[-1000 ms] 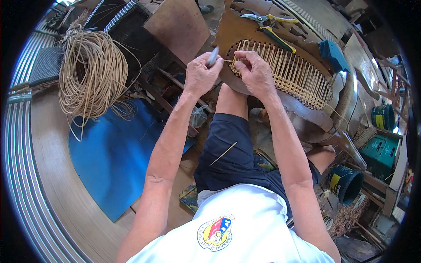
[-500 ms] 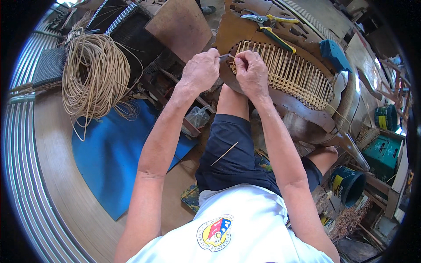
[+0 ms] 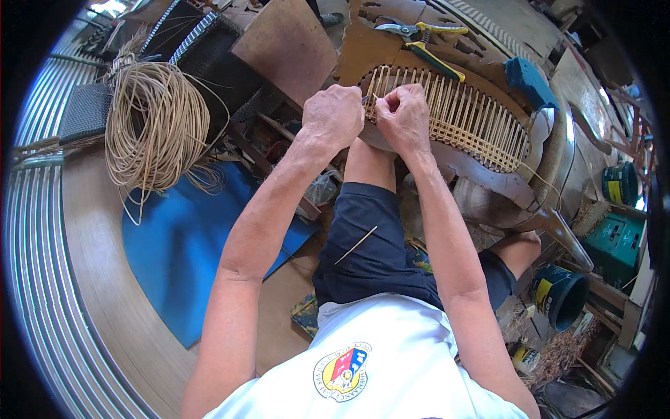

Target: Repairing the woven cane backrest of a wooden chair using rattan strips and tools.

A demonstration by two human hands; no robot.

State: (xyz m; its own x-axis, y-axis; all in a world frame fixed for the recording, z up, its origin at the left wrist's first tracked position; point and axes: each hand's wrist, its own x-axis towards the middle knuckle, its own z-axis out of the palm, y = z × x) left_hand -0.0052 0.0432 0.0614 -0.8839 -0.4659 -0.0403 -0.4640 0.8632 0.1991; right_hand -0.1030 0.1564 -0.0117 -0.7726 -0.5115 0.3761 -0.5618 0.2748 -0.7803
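Observation:
My left hand (image 3: 333,117) is closed in a fist at the left end of a cane panel (image 3: 453,115). A thin grey tip pokes out beside its fingers; the rest of that tool is hidden in the fist. My right hand (image 3: 403,120) pinches the end of a cane strand (image 3: 375,97) just to the right of that tip. Upright strands fill the panel's frame, and crossing strands make a tight weave along its near edge. The panel sits in a brown carved wooden furniture frame (image 3: 488,174) in front of my knees.
Pruning shears (image 3: 434,57) with yellow and green handles lie on the wood beyond the panel, left of a blue block (image 3: 530,82). A big coil of cane (image 3: 157,126) hangs at left above a blue sheet (image 3: 188,244). A short stick (image 3: 356,244) rests on my shorts. Dark buckets (image 3: 560,297) stand at right.
My left hand has moved slightly right and down, and its fist is turned more over the tool, whose tip shows less. My right hand stays pinched, a touch lower.

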